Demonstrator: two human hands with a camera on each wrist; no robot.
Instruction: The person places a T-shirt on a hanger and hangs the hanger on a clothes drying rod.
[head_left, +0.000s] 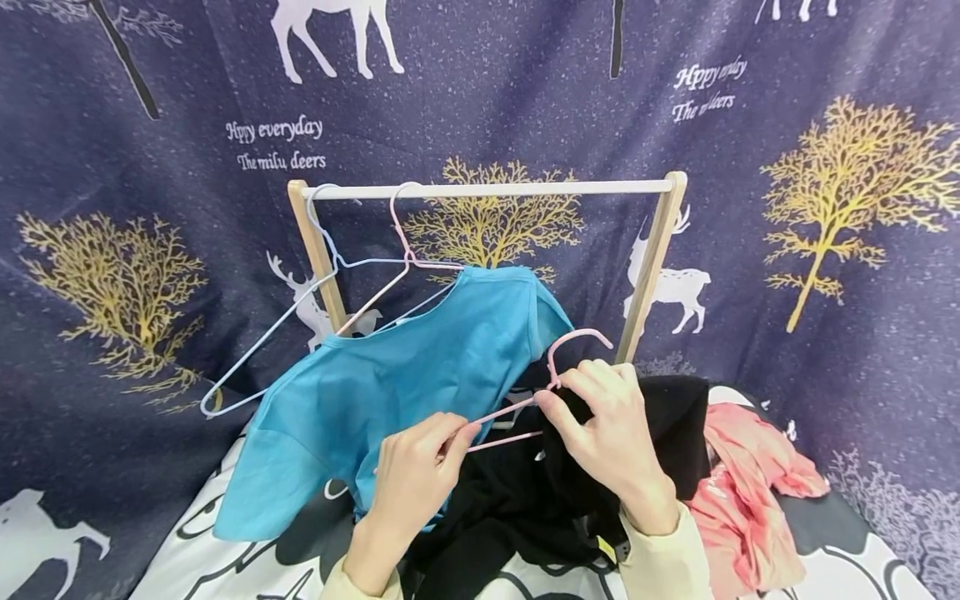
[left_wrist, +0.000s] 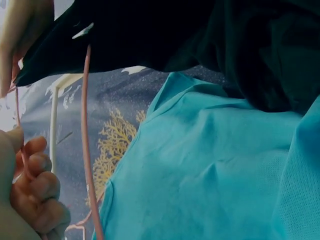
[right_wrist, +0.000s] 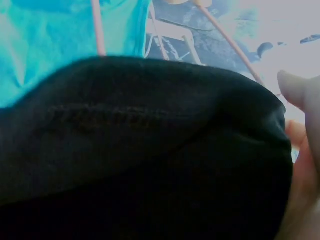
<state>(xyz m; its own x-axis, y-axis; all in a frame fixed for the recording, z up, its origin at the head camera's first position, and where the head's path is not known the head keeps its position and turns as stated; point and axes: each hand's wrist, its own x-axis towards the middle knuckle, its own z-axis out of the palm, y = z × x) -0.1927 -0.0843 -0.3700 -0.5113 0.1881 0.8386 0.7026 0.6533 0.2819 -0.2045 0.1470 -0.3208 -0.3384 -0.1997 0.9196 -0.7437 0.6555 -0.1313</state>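
My left hand (head_left: 420, 467) grips one arm of a pink clothes hanger (head_left: 581, 334), its fingers curled round the thin rod in the left wrist view. The hanger's hook points up and to the right. My right hand (head_left: 609, 425) pinches the edge of a black garment (head_left: 681, 425) just below the hook, with thumb and fingers at the fabric edge in the right wrist view. The garment covers the hanger's right side, hiding it. The hanger's bottom bar (left_wrist: 87, 135) runs into the black cloth. Behind my hands hangs a blue T-shirt (head_left: 420, 367).
A small rack with a white rail (head_left: 510, 189) and wooden posts stands behind. On it hang a light-blue hanger (head_left: 258, 340) and another pink hanger (head_left: 407, 250), which bears the T-shirt. A coral-pink garment (head_left: 750, 500) lies to the right on the patterned bedding (head_left: 217, 533).
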